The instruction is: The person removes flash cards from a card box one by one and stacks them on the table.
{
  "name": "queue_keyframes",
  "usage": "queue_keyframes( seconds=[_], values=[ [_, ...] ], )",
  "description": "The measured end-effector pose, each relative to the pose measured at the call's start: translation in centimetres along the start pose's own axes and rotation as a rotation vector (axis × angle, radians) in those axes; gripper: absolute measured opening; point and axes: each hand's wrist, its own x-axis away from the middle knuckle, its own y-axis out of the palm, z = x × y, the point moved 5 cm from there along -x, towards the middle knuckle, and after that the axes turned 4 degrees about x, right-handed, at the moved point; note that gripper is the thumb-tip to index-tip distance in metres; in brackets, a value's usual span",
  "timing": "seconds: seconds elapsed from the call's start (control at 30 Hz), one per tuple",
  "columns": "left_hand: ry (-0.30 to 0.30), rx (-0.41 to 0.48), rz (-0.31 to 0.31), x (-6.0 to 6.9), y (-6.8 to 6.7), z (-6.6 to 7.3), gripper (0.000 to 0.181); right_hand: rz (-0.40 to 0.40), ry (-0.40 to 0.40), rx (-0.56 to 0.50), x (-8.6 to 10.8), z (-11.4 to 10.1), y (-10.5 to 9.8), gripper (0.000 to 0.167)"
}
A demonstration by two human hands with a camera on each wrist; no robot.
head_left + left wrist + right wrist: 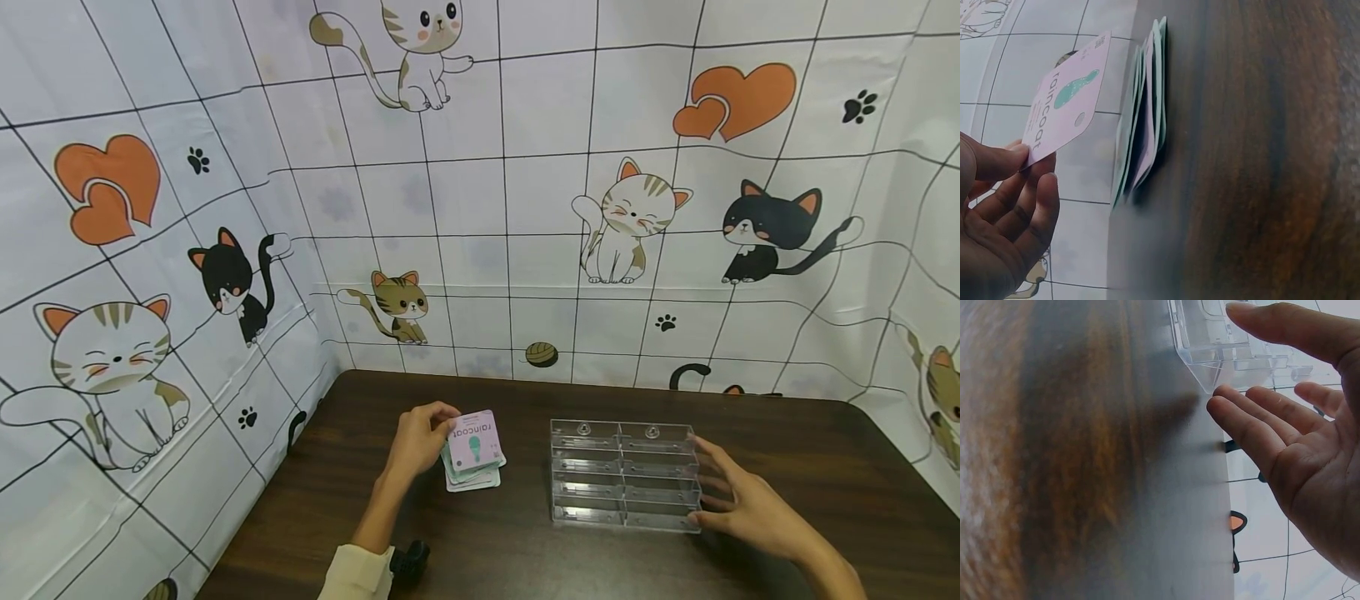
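Observation:
My left hand (420, 437) pinches a pink card (474, 440) by its edge, between thumb and fingers. The word "raincoat" and a green shape are printed on the card (1067, 100), which is lifted off the stack in the left wrist view. Below it, a small loose stack of green and pink cards (1141, 125) lies on the table. At the right stands a clear plastic rack (624, 475) with two columns of compartments. My right hand (757, 508) is at the rack's right side, its fingers extended and the thumb near the front corner (1210, 375).
The dark wood table (517, 558) meets a white sheet (540, 200) printed with cats, hearts and grid lines at its back and left. A black wrist strap (410, 562) sits by the cream left sleeve (356, 573).

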Motion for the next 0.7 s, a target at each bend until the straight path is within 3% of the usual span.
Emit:
queue_keyframes(
  seconds=[0.7],
  values=[
    [-0.041, -0.040, -0.027, 0.0, 0.9, -1.6, 0.012, -0.007, 0.024, -0.034, 0.1, -0.2, 0.0, 0.119]
  ],
)
